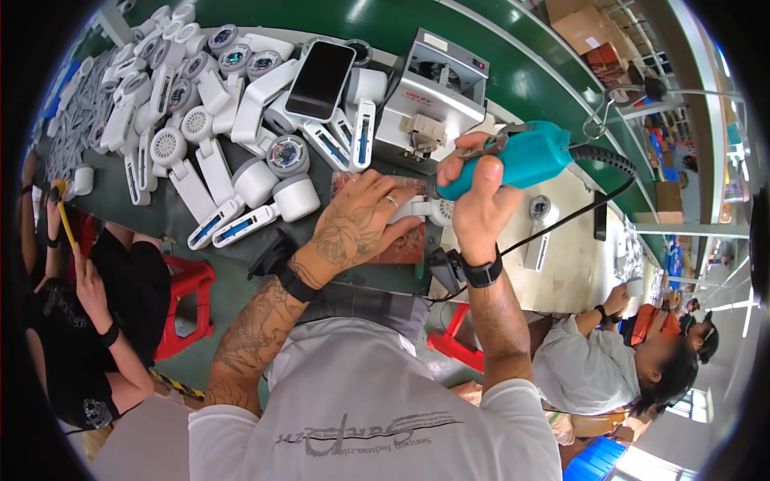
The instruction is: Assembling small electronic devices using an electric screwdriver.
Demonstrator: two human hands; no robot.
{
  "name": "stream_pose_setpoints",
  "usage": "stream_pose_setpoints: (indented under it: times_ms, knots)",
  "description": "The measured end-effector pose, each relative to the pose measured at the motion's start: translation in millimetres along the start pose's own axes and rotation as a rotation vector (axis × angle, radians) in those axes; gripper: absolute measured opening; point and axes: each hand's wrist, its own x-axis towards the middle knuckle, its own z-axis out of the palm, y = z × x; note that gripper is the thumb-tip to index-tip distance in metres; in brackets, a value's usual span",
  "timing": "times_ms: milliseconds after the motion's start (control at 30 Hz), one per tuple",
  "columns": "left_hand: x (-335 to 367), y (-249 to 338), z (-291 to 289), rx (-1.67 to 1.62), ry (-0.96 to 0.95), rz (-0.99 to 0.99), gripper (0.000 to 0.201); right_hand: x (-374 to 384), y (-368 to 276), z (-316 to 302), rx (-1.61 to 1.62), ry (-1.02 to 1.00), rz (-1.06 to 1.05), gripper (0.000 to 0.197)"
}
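Observation:
My left hand lies over a white handheld fan unit on a reddish work pad, its fingers bent around the handle. The unit's round grilled head shows between my two hands. In my right hand is a teal electric screwdriver, gripped with the thumb up along its body. A black cable runs from its back end. The screwdriver's tip is hidden behind the right hand, so I cannot tell whether it touches the fan unit.
A grey metal box machine stands just beyond the pad. Many white fan units are heaped at left, with a phone on top. Another fan unit lies at right. A person sits left, another right.

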Motion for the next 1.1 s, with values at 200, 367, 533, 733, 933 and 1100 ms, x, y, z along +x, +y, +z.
stream_pose_setpoints:
  times_ms: [200, 367, 533, 733, 933, 1100]
  knots:
    - [0.1, -1.8, 1.6, -0.035, 0.019, -0.004, 0.042, -3.8, 10.0, -2.0, 0.019, 0.021, 0.010, 0.038]
    - [0.2, 0.8, 1.5, 0.015, -0.003, -0.008, 0.040, -6.5, 16.0, -0.1, -0.101, -0.004, -0.012, 0.052]
    - [-1.4, 1.4, 2.2, 0.083, -0.019, -0.003, 0.038, -9.6, 21.5, -1.3, -0.066, -0.008, 0.011, 0.046]
    - [-4.3, 0.2, 4.1, 0.073, 0.004, -0.005, 0.040, -5.2, 14.9, -0.2, -0.153, -0.043, 0.047, 0.046]
    - [-2.6, 0.3, -3.2, 0.029, -0.025, -0.011, 0.038, 27.6, 10.7, 16.6, -0.051, 0.059, -0.050, 0.036]
    - [-3.2, 0.0, -5.7, -0.001, -0.061, -0.028, 0.036, 49.8, 27.3, 19.4, -0.254, 0.002, -0.243, 0.040]
